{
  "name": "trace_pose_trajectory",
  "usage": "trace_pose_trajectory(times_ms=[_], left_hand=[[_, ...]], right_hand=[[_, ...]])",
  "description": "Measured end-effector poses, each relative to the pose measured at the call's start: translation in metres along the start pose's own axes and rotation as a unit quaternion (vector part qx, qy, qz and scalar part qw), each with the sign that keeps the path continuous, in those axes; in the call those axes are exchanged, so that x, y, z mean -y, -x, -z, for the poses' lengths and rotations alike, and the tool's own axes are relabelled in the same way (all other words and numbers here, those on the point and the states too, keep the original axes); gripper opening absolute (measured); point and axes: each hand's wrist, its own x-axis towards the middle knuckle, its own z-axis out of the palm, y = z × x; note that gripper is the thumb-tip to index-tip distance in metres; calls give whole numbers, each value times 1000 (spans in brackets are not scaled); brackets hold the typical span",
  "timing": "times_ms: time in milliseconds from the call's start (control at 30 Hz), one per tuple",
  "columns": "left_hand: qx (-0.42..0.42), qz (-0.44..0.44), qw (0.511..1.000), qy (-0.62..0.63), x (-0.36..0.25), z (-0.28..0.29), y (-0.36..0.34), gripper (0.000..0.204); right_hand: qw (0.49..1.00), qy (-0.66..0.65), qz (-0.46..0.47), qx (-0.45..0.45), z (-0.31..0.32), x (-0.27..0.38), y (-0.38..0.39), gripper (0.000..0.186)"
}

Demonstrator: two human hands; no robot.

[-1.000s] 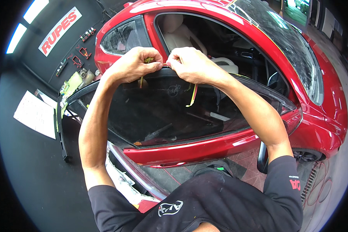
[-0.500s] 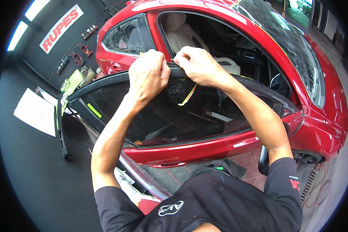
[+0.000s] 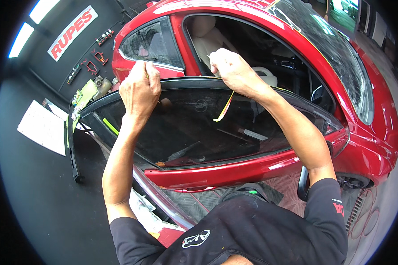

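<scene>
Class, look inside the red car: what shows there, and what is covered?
A pale seat shows; the right hand and open door cover lower parts, so those cannot be seen.

Your shirt [image 3: 252,229]: matt black cloth. Before you, door panel [image 3: 234,175]: smooth, glossy red paint; window glass [image 3: 185,128]: dark, smooth, shiny; yellow strip [image 3: 225,107]: tape-like; wall [image 3: 35,190]: matt.

This is a car workshop: a glossy red car [image 3: 366,145] with its door open stands on grey and red grid-patterned floor tiles [image 3: 290,191], near a dark grey wall [image 3: 40,194] bearing small red brackets [image 3: 102,59], under bright white strip lights [image 3: 21,40].
</scene>
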Motion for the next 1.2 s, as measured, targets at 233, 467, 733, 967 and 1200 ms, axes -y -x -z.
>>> trace_pose_trajectory(times_ms=[233,467,733,967,1200], left_hand=[[45,-52,995,66,-16,15,-12,15],[65,-85,991,80,-26,18,-9,10],[81,-110,987,84,-31,1,-10,10],[172,-118,973,104,-43,6,-10,15],[294,-167,928,158,-39,-16,-31,18]], right_hand=[[994,-31,-20,106,8,6,-12,22],[977,89,76,176,12,23,-19,24],[917,297,230,136,3,22,-13,18],[971,137,193,39,7,-7,-10,21],[970,191,148,12,31,-14,7,24]])
